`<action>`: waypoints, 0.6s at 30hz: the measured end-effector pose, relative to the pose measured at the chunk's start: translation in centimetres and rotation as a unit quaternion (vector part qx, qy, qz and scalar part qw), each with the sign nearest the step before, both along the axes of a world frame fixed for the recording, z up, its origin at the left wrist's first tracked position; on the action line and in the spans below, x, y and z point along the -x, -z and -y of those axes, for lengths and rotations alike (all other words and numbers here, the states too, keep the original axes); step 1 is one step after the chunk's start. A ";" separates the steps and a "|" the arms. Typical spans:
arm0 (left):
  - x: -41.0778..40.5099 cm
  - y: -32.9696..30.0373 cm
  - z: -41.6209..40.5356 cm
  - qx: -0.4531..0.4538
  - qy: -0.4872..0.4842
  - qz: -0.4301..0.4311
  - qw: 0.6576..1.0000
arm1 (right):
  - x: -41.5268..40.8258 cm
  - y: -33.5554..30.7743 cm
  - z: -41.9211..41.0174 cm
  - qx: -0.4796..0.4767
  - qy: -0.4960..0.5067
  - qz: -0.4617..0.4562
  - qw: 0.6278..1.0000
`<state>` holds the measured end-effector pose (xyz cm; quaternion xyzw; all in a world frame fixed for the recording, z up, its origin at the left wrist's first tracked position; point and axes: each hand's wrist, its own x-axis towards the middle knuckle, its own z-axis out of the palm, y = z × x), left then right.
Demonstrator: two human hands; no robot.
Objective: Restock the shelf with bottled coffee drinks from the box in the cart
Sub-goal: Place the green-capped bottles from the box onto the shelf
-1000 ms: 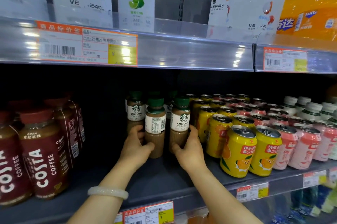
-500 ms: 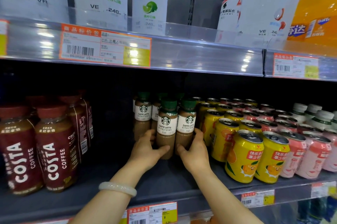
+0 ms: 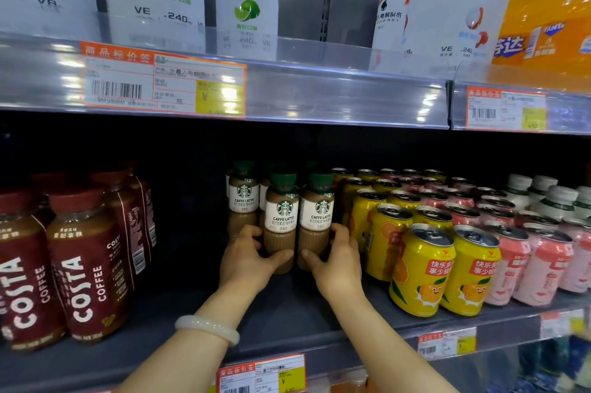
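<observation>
My left hand (image 3: pixel 248 260) grips one upright Starbucks caffe latte bottle (image 3: pixel 280 226), right hand (image 3: pixel 335 260) its neighbour (image 3: pixel 316 223), open shelf (image 3: pixel 287 309) gap lying to the left.

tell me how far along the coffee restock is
Done: several Caffe Latte bottles stand in rows on the shelf. In hand: the left hand and right hand grip the two front bottles. Left: open shelf space toward the Costa bottles; the box isn't visible.
</observation>
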<state>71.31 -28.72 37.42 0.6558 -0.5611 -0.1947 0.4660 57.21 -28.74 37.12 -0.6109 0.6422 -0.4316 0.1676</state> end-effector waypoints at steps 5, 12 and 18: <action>-0.2 0.1 0.0 0.011 0.014 0.011 1.000 | 0.0 -0.1 0.0 -0.005 -0.020 0.010 1.000; 0.0 0.3 0.1 0.005 -0.004 0.021 1.000 | -0.1 0.1 0.1 -0.001 -0.018 0.009 1.000; 0.1 0.3 0.1 -0.005 -0.012 0.025 1.000 | -0.1 0.3 0.5 0.007 -0.014 0.022 1.000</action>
